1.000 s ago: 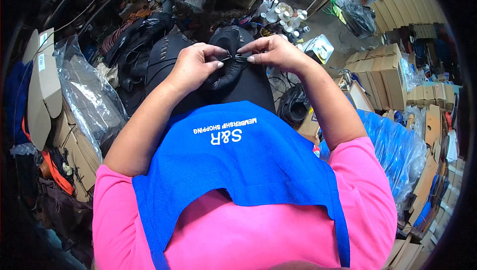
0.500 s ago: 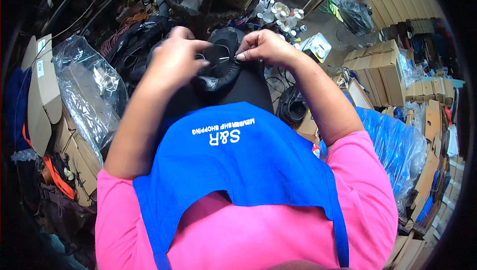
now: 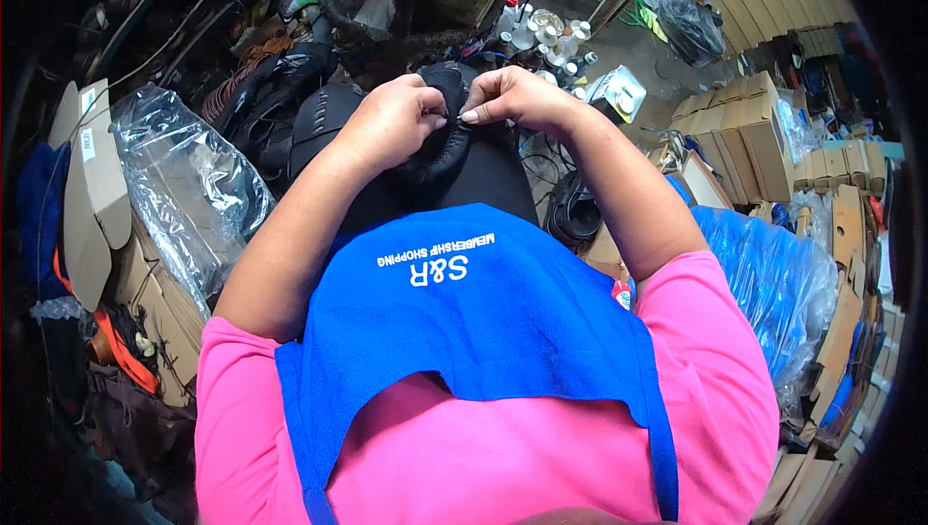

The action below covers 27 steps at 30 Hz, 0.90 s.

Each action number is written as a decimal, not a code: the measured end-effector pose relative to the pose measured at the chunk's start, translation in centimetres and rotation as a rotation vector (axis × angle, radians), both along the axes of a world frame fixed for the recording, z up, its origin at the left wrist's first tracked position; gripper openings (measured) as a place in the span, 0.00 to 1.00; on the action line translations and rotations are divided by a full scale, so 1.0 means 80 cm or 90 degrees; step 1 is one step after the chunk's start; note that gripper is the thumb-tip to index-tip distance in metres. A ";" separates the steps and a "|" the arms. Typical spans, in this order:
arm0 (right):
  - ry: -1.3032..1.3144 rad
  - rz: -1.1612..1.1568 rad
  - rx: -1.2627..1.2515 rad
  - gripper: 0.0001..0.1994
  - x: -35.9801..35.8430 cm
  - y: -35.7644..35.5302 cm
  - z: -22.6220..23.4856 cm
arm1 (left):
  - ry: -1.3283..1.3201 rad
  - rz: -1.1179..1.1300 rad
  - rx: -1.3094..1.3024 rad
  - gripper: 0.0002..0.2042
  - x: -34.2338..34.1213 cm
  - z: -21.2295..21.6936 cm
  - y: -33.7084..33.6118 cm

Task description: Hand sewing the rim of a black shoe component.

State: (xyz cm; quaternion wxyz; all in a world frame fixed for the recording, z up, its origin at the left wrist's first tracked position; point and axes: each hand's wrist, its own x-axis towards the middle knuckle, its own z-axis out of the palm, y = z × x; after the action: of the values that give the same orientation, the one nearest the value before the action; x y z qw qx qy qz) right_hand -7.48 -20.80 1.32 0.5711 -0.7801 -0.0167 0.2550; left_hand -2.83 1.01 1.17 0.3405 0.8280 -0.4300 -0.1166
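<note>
Black leather, stitched along its rim, makes up the shoe (image 3: 440, 143) that sits on the person's lap, just above the top edge of the blue apron (image 3: 464, 332). Both hands work at its upper end. The left hand (image 3: 391, 124) has its grip clamped on the shoe's left side, fingers curled round the edge. The right hand (image 3: 512, 100) has its grip pinched together on the shoe's top edge, thumb and forefinger meeting right beside the left hand's knuckles; whether a needle or thread sits between them is too small to tell. The two hands nearly touch.

Under the apron shows a pink shirt (image 3: 715, 380).

To the left of the left forearm lies a clear plastic bag (image 3: 184, 187), and just left of it a cardboard box (image 3: 92, 177). Beyond the shoe, more black shoe parts (image 3: 280, 100) lie in a heap. Small white bottles (image 3: 546, 37) stand on the floor beyond the right hand. To the right of the right arm a blue plastic bag (image 3: 773, 274) bulges, with stacked cardboard boxes (image 3: 744, 133) past it.
</note>
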 end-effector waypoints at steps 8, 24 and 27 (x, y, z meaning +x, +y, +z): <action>0.019 -0.031 0.142 0.07 -0.009 -0.026 -0.015 | -0.005 -0.011 0.043 0.04 -0.005 0.000 0.031; -0.515 -0.048 -0.533 0.06 0.001 -0.048 0.013 | -0.054 -0.042 0.136 0.08 -0.016 0.011 -0.005; -0.575 0.069 -0.534 0.06 -0.007 -0.019 0.045 | -0.037 -0.038 0.127 0.08 -0.014 0.002 0.003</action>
State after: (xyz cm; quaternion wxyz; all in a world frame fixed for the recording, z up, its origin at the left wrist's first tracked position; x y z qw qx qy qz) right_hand -8.01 -22.35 4.89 0.1387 -0.9672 -0.1944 -0.0868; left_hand -3.97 1.21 1.33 0.2399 0.8478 -0.4502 -0.1450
